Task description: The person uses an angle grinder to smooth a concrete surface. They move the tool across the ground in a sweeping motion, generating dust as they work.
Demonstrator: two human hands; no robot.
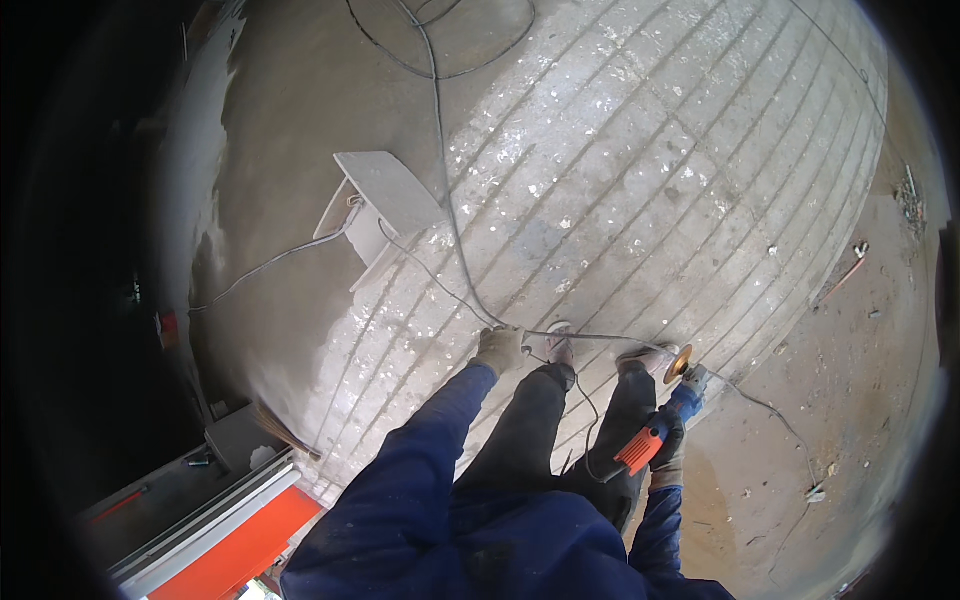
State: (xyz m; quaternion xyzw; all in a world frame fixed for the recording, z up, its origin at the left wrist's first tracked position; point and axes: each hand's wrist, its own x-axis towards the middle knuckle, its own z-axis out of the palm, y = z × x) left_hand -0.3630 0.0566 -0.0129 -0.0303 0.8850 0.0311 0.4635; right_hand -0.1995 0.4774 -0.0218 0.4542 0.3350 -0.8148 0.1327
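Note:
My left hand [500, 348], in a light work glove, is closed around a grey cable [450, 200] that runs up the floor and away. A thinner black cord [590, 400] loops from near that hand to the rear of an angle grinder [643, 447]. The grinder has an orange body, a blue front and a round gold-brown disc [678, 364]. Low on the right, my gloved right hand [668, 458] grips the grinder's body, with the disc tilted up beside my right shoe [648, 357]. Whether the disc turns, I cannot tell.
A grey electrical box [395, 195] with a raised panel and wires stands ahead to the left. Parallel grooves cross the pale concrete floor [640, 180]. A bristle broom [285, 430] and an orange-sided structure [240, 540] are at lower left. Dirt ground [790, 430] borders the right.

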